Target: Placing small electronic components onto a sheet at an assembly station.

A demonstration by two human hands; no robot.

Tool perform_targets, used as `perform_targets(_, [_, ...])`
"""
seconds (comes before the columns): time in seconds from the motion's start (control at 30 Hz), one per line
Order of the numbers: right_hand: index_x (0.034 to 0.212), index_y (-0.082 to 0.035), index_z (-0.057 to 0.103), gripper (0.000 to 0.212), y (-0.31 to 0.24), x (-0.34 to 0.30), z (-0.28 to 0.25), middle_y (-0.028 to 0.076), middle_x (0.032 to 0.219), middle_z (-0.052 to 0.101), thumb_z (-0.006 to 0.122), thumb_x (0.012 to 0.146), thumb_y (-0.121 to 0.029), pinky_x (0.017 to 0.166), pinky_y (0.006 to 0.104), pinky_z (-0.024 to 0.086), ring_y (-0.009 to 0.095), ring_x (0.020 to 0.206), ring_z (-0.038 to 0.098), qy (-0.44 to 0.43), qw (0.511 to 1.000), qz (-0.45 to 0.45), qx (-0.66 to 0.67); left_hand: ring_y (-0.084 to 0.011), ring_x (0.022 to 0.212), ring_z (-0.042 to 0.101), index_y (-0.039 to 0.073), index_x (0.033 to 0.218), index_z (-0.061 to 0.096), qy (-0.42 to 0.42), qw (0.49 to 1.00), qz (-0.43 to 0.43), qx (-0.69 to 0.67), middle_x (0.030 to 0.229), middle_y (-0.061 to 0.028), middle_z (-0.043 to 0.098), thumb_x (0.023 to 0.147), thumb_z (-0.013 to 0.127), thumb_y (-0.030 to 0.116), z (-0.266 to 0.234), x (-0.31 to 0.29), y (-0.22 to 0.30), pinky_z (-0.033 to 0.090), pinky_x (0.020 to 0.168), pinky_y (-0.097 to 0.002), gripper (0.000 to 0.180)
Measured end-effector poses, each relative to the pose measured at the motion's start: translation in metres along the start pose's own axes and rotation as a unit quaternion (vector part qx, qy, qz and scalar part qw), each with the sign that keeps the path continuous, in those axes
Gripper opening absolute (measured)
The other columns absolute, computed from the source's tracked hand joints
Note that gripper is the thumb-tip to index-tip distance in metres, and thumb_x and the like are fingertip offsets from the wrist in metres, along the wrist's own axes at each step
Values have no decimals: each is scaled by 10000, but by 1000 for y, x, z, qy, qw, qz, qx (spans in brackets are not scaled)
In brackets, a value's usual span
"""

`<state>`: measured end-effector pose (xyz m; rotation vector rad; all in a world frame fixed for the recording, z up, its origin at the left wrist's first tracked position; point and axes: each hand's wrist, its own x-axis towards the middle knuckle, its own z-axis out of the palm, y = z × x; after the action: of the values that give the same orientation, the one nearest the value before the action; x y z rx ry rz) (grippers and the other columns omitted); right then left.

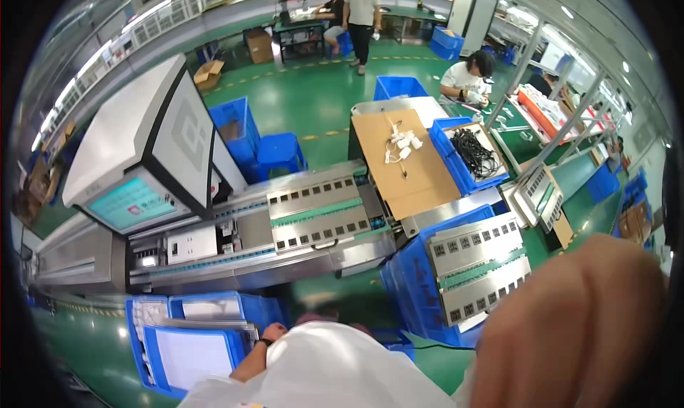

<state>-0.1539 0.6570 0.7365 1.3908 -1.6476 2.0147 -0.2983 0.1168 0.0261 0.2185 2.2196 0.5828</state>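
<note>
My right hand (570, 322) is large, blurred and very close at the lower right. Its fingers look bent and pressed together, while the fingertips and anything in them are hidden. Down by my body, my left hand (273, 331) has a dark band at the wrist and is beside a blue bin (246, 347); its fingers are too small to read. Silvery panels (479, 260) with rows of dark squares and a green strip lie on a blue crate (410, 287), partly behind my right hand. A similar panel (317, 214) rests on the conveyor (285, 265) in front of me.
A white machine (142, 137) with a lit screen stands over the conveyor at left. Beyond, a brown board (420, 184) carries white plugs (402, 144), next to a blue bin of black cables (476, 152). A blue stool (279, 153) stands behind the conveyor. Several people are farther off.
</note>
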Motion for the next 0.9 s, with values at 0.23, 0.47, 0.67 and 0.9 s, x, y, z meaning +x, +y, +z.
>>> perform_targets(0.23, [736,-32,567,214,27,84,34,142,777,611,597,929,-121,567,332,523,208,615,620,-42,996,76,15,-321,1039,670,125,967,772,-14,999,-38,9,1069,-148,719,795,615,353,13,-11,22,518,927,-405,326])
perform_targets(0.47, [964,-32,678,102,115,95,56,126,902,673,687,872,-75,575,324,528,232,663,635,24,947,60,-316,-308,920,697,84,957,748,-15,997,80,7,942,-143,735,813,597,298,24,37,38,544,820,-387,299])
perform_targets(0.67, [986,-63,614,173,129,123,89,60,807,534,614,941,-231,537,336,439,225,689,564,12,950,-3,-311,-261,830,695,62,923,732,-62,994,57,-66,882,-128,728,821,597,253,20,53,42,542,755,-363,256])
perform_targets(0.9, [1108,-56,630,251,134,181,66,32,822,620,558,993,-267,609,305,501,201,702,606,-68,932,153,-321,-148,639,641,30,847,687,-34,967,49,-246,743,-70,680,841,598,158,-20,60,79,513,627,-311,156])
